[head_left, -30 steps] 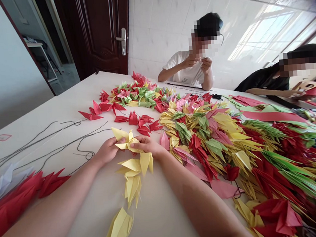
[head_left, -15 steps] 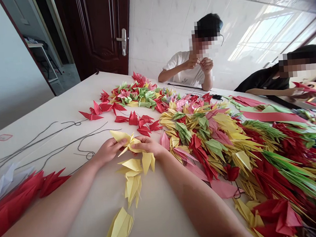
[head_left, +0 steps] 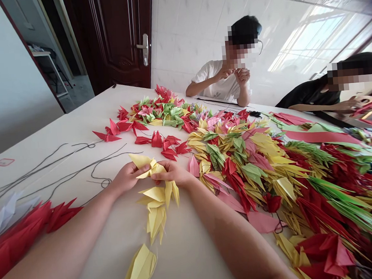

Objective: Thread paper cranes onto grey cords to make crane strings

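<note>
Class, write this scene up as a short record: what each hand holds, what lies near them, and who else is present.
Left hand: grips a yellow paper crane.
Right hand: grips the same crane from the other side.
Nearby: more yellow paper cranes on the white table; grey cords to the left.
Beyond: a large heap of multicoloured paper cranes.
Others: a seated person in a white T-shirt; a person in black.
</note>
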